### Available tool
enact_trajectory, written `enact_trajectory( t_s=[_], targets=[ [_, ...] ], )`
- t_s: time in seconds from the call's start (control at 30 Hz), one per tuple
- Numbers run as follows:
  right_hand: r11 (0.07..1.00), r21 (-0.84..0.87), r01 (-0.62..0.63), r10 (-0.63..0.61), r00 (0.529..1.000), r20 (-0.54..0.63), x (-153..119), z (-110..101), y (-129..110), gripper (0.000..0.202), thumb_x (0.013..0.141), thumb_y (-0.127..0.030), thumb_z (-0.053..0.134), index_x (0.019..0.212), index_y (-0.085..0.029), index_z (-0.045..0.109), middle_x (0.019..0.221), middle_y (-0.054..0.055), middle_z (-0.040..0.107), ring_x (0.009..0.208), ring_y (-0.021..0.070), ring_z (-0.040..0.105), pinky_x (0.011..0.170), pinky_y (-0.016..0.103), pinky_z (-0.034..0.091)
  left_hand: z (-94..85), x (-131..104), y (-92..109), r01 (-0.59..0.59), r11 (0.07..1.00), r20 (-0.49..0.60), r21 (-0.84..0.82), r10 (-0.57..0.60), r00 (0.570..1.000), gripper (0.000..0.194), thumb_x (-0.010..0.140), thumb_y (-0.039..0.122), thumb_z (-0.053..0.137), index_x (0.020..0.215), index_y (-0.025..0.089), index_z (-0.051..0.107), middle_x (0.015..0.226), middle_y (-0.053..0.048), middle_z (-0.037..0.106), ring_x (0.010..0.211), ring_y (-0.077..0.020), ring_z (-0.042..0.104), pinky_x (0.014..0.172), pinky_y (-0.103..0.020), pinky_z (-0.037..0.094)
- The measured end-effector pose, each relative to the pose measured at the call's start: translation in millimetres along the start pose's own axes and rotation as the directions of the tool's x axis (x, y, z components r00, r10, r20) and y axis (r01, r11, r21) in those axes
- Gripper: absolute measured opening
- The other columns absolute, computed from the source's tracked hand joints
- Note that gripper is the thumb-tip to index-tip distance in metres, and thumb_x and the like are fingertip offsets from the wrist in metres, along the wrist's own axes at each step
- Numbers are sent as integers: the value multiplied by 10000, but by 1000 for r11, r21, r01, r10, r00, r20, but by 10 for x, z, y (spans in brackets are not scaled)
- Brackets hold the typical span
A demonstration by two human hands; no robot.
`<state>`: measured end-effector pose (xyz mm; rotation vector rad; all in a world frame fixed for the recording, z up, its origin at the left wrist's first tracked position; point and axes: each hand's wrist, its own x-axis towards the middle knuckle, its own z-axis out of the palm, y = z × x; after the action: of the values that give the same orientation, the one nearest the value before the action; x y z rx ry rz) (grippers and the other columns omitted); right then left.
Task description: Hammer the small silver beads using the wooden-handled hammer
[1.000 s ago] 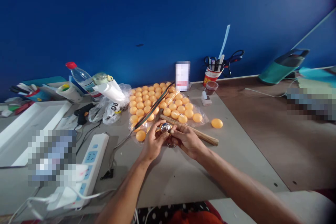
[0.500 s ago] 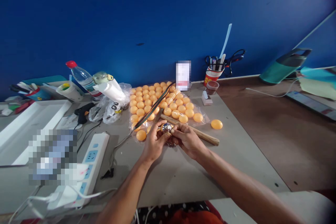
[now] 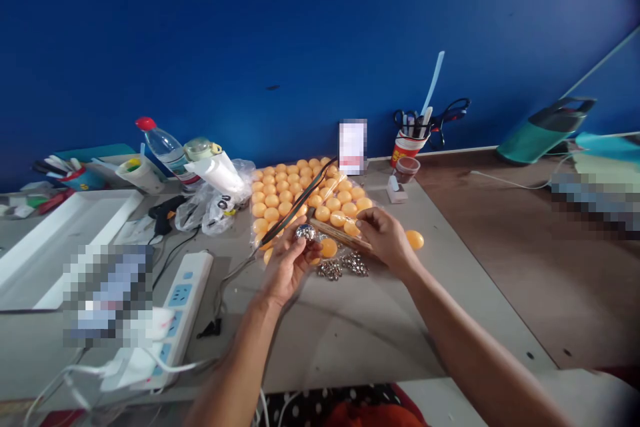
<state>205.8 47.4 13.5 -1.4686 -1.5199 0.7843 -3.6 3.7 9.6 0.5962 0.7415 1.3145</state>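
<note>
A shiny silver ball (image 3: 306, 233) is held in the fingers of my left hand (image 3: 287, 263). Close beside those fingers is an orange ball (image 3: 329, 248). My right hand (image 3: 387, 238), its fingers curled, is over a wooden stick (image 3: 340, 235) and hides the stick's near end. What those fingers hold, if anything, I cannot make out. Small shiny metal pieces (image 3: 355, 264) lie heaped on the table between my hands. Behind them rests a clear plastic bag of several orange balls (image 3: 285, 197), crossed by a dark strap (image 3: 300, 201).
One loose orange ball (image 3: 415, 239) sits right of my right hand. A power strip (image 3: 183, 300), a white tray (image 3: 113, 213) and a bottle (image 3: 165, 150) stand to the left. At the back are a cup of tools (image 3: 407, 143) and a propped phone (image 3: 353, 147).
My right hand has moved off the silver ball, to the right and over the stick. The ball stays in my left hand, which has shifted slightly left. The metal pieces are more exposed.
</note>
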Motion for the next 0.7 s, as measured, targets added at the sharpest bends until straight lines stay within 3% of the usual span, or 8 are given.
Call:
enact_trajectory(
  t_s=[0.1,0.23,0.5,0.7],
  targets=[
    [964,-230,133,-121,990,66,1,11,57,120,794,-253,543,822,-191,642,791,32,668,705,165,576,654,267,407,-20,20,-14,-24,999,-25,24,25,999,505,737,240,788,1213,216,621,983,-29,698,749,-126,700,666,-225,580],
    [900,-374,225,-182,972,146,-23,46,100,162,832,-215,500,861,-188,658,894,65,693,785,183,615,699,268,418,-46,43,-44,-71,996,-45,62,74,996,482,730,247,784,1186,196,636,999,-56,718,706,-125,693,603,-213,564],
    [763,-598,244,-76,953,292,-58,28,-5,174,867,-215,491,936,-173,645,966,89,688,831,200,626,704,271,383,-68,84,-12,-113,991,-98,67,119,988,472,709,255,794,1150,189,643,1006,-59,724,700,-122,696,617,-215,564],
    [600,-741,301,52,910,412,-118,-29,-222,175,885,-235,505,975,-163,636,997,126,696,891,244,631,744,318,361,-79,88,-11,-111,994,-76,25,113,991,493,718,187,767,1184,193,606,1069,-53,708,855,-168,723,788,-280,584]
  ],
)
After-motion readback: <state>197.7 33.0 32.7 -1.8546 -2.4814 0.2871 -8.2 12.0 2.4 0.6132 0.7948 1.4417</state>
